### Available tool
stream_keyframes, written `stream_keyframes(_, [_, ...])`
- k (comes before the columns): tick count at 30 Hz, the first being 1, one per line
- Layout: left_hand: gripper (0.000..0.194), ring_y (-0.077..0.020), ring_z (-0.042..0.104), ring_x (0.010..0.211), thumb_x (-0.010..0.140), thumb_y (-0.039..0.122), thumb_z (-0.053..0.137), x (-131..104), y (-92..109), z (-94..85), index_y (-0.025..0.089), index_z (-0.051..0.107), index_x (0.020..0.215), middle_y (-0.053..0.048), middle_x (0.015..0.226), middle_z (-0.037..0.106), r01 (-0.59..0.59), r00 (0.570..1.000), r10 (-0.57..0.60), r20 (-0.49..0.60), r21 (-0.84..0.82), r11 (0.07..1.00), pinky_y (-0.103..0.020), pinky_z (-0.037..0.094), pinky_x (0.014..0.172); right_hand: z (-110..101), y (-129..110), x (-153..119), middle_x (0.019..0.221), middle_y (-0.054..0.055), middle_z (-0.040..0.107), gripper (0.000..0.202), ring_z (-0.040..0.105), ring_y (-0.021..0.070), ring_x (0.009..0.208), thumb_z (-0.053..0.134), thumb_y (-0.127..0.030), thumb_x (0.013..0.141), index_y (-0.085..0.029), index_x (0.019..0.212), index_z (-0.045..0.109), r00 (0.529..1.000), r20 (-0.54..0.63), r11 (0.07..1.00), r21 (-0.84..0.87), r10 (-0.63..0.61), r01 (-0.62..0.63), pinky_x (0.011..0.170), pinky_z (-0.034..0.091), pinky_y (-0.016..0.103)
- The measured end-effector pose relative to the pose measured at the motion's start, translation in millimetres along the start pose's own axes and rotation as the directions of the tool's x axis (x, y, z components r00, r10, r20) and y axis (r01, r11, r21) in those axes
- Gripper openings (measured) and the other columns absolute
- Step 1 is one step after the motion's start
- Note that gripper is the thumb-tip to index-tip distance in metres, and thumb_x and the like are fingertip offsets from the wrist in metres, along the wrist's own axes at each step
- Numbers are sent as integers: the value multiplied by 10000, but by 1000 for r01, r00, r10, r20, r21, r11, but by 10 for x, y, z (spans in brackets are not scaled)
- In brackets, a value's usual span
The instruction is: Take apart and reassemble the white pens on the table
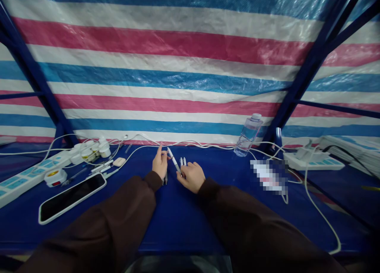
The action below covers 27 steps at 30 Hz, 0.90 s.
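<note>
A white pen (173, 159) slants between my two hands over the blue table (178, 221). Its lower end is in the fingers of my right hand (192, 176), which are curled closed around it. My left hand (160, 163) is at the pen's upper left, index finger stretched up and the other fingers partly bent near the pen; whether they touch it is hard to tell. Beside my right hand, two white pen ends (183, 161) show, partly hidden by it. Dark pen tips (165, 180) stick out below my left hand.
On the left lie a phone (73, 197), a power strip (29, 178) with plugs, and a white case (119, 162). A clear bottle (248, 134) stands at the back right, near a blurred packet (269, 177), another power strip (314, 162) and cables. A striped sheet (178, 79) hangs behind.
</note>
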<state>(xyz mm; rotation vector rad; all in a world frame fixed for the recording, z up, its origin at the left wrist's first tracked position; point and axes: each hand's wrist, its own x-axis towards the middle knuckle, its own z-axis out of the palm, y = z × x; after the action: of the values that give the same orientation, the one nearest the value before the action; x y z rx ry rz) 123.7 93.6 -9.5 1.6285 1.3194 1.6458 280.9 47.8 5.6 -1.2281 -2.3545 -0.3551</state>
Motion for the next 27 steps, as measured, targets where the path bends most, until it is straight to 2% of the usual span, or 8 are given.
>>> stream_keyframes(2, [371,-127,583,780,834,198,402,-11,-2,-14,211,498,1193,-42,916,561,-136,989,121,89,181,974,-279,456,767,2,-6,-7,551,16,558,286,466,125,619,432,-325,828,-163,618,539,999,-2,999,-14,35,-35,623,203,278])
stream_keyframes(4, [324,-133,568,815,814,167,421,-28,17,-24,211,583,1090,-41,895,558,-238,961,179,212,297,925,-275,437,792,4,-12,-13,552,17,568,285,471,125,615,434,-324,823,-165,616,550,998,-6,998,-22,57,-57,620,201,280])
stream_keyframes(6, [300,-139,561,827,797,151,440,-45,38,-25,213,618,1029,-37,886,579,-282,935,169,311,368,886,-288,419,806,5,-17,-19,553,17,572,286,474,125,609,440,-329,814,-168,610,559,998,-2,997,-24,68,-68,619,203,280])
stream_keyframes(10, [279,-172,547,884,761,147,491,-63,50,-13,253,642,970,-16,889,627,-291,908,66,414,508,811,-367,348,853,7,-27,-27,536,17,565,288,475,126,591,453,-336,796,-177,589,574,998,22,998,-17,59,-59,607,206,280])
stream_keyframes(15, [237,-185,539,896,760,186,518,-74,36,-2,287,651,928,1,875,653,-316,879,0,478,582,749,-412,274,868,-3,-26,-26,517,24,552,302,474,132,596,468,-351,782,-177,562,580,998,61,1000,-5,4,-4,588,203,278])
stream_keyframes(19, [253,-183,533,922,756,180,519,-82,43,-8,289,647,945,-2,908,654,-331,868,-4,497,585,741,-409,251,871,-8,-16,-17,525,22,550,340,459,121,574,467,-392,785,-174,545,571,995,84,998,34,-58,55,564,200,273])
stream_keyframes(24, [213,-183,529,943,782,225,506,-88,59,-14,282,659,919,-5,943,658,-350,854,-5,521,580,735,-414,229,880,6,-3,-17,496,4,527,318,440,112,563,511,-359,765,-173,509,535,981,116,983,116,-158,145,537,195,260])
stream_keyframes(27, [205,-181,531,945,785,235,504,-87,54,-15,279,659,914,-2,944,661,-359,852,3,524,580,731,-410,226,880,3,-14,-24,491,0,517,316,434,110,563,522,-361,758,-174,504,518,978,113,977,147,-174,157,531,194,254])
